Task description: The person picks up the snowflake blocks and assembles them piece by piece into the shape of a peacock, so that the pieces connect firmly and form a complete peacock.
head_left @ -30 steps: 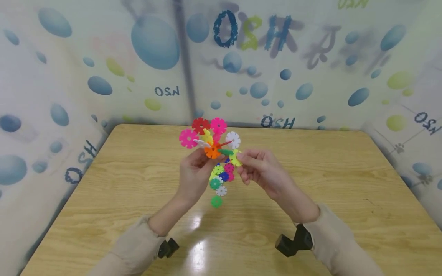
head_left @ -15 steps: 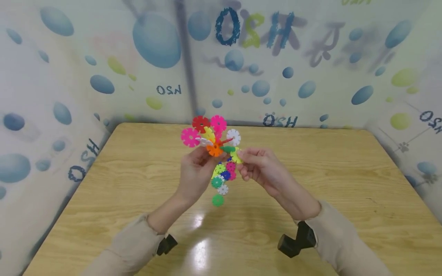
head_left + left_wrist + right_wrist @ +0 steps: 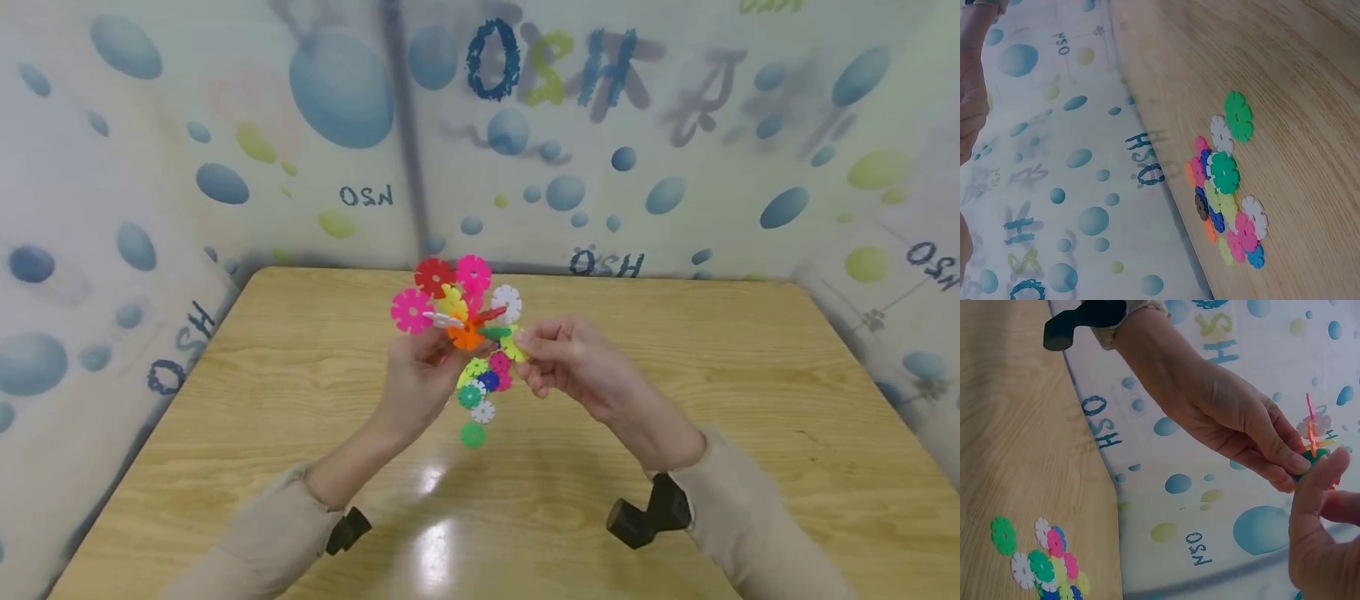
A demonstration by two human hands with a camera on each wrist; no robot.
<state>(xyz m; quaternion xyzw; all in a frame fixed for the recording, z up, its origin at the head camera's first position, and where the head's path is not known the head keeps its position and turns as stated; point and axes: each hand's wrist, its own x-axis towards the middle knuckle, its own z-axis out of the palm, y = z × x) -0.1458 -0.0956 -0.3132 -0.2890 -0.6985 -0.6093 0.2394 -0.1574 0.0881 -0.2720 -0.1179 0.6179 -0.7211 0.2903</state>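
A cluster of interlocking plastic snowflake discs is held up over the table, with pink, red, white and yellow discs fanned around an orange disc [image 3: 467, 332]. My left hand [image 3: 418, 375] grips this cluster from below and its left side. At its right side, my right hand [image 3: 573, 358] pinches a yellow-green disc [image 3: 513, 343] between thumb and fingers, close beside a green disc [image 3: 493, 332] seen edge-on. The right wrist view shows both hands' fingertips close together at the cluster, where fingers hide part of it.
Loose snowflake discs, among them a light green disc [image 3: 472, 435] and a white disc [image 3: 483, 412], lie in a pile on the wooden table [image 3: 300, 400]. Behind the table stands a wall [image 3: 660, 100] printed with blue bubbles. Black devices [image 3: 648, 510] hang at both wrists.
The held cluster tilts slightly and shifts by a small amount. Both hands keep their grips, and the head view shifts a little.
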